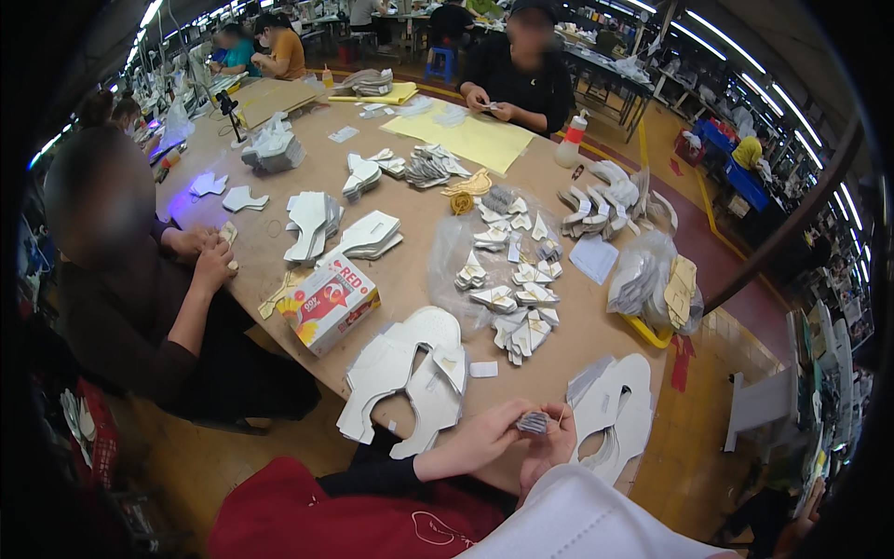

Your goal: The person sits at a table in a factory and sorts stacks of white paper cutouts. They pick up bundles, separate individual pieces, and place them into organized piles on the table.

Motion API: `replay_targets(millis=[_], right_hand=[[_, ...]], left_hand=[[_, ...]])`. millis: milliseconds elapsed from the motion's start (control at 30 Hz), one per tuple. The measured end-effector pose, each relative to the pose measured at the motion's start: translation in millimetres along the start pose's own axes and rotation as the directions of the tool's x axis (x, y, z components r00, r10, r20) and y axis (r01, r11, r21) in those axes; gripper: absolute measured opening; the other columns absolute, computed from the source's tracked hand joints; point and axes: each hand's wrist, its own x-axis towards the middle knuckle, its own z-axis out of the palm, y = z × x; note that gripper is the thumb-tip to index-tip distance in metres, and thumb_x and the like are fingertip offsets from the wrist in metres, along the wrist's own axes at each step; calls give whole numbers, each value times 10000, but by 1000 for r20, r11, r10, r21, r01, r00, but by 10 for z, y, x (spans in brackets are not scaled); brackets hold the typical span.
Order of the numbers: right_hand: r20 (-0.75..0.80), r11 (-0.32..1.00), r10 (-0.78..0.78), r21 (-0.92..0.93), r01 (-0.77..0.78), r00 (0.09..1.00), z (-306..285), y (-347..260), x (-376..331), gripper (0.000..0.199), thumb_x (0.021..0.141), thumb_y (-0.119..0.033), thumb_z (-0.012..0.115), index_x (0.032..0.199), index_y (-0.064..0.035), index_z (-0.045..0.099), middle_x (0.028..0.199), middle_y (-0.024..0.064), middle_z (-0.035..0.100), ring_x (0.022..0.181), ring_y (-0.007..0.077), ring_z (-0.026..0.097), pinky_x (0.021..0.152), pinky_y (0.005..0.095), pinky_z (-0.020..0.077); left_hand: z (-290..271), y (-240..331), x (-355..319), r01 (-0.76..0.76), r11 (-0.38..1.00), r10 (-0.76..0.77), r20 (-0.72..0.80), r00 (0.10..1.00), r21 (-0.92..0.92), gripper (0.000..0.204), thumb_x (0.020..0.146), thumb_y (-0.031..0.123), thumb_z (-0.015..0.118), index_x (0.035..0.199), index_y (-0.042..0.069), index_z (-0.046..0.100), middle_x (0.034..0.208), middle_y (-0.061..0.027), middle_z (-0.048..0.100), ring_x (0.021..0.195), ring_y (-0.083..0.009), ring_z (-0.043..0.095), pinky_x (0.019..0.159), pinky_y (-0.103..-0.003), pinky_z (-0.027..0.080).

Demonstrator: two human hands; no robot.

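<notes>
Near the table's front edge, my left hand [482, 434] and my right hand [550, 449] meet around a small stack of grey layered pieces [533, 423]. The fingers of both hands are closed on it, and the fingertips hide part of its edges. Left of my hands lies a pile of large white curved shoe-upper pieces [410, 373]. A similar white pile [610, 410] lies just right of them. Beyond my hands sit several small bundles of white cut pieces [521, 321], partly on a clear plastic sheet [452, 265].
A red and white box [328, 303] stands left, near a seated person's hands [216, 252]. Another person [517, 74] works across the table by a yellow sheet [466, 135] and a red-capped bottle [571, 140]. A yellow tray [647, 333] with plastic-wrapped pieces sits right.
</notes>
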Motion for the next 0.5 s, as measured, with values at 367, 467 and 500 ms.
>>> replay_targets(millis=[367, 467, 500], right_hand=[[364, 437, -42, -831, 345, 930, 86, -242, -58, 344, 717, -141, 785, 1000, -30, 623, 997, 131, 566, 1020, 267, 538, 901, 363, 424], [293, 514, -50, -812, 276, 955, 109, -242, -17, 468, 705, -169, 815, 1104, -61, 594, 1128, 127, 543, 1066, 259, 532, 938, 377, 423], [232, 581, -52, -784, 219, 971, 95, -257, -55, 518, 705, -176, 820, 1150, -72, 578, 1180, 118, 528, 1081, 252, 530, 953, 384, 423]], left_hand=[[-25, -192, -115, -61, 983, 44, 99, 994, 173, 374, 873, 49, 597, 1243, 24, 547, 1159, -184, 610, 1070, -340, 606, 894, -379, 490], [-31, -204, -117, 59, 980, -82, 114, 990, 192, 464, 856, 71, 624, 1308, 58, 519, 1188, -189, 605, 1092, -337, 605, 909, -384, 490], [-3, -178, -150, 127, 976, -141, 65, 988, 175, 508, 848, 75, 633, 1338, 71, 500, 1194, -192, 605, 1091, -336, 607, 912, -387, 488]])
